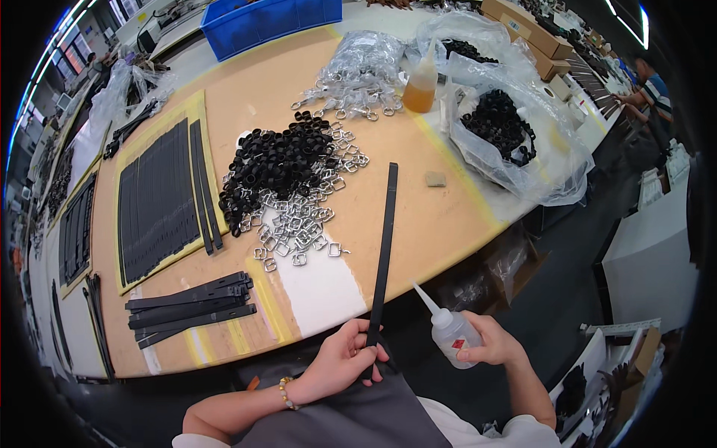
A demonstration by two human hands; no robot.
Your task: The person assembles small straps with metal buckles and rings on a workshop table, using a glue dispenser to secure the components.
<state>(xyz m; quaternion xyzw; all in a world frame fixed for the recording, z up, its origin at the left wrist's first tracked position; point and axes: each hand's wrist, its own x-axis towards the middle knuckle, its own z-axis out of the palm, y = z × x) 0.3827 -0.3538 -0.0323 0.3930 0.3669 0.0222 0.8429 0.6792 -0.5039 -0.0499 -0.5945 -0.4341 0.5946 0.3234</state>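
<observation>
A long black strap point(387, 231) is pinched at its near end in my left hand point(340, 364), its far part lying over the table edge. My right hand point(489, 342) grips a translucent squeeze bottle point(452, 337) with a long white nozzle, tilted up and left toward the strap but apart from it. Further up the table sit a pile of black loops point(276, 157) and, beside it, silver metal buckles point(295, 228). A bundle of black straps point(194, 306) rests left of my left hand.
Black straps lie in rows on a yellow-edged board point(160, 198). A bottle of amber liquid point(420, 88), bags of hardware point(362, 63), an open bag of black loops point(500, 127), a blue bin point(269, 22) and a small tan block point(435, 179) occupy the table. Another person point(653, 93) is at far right.
</observation>
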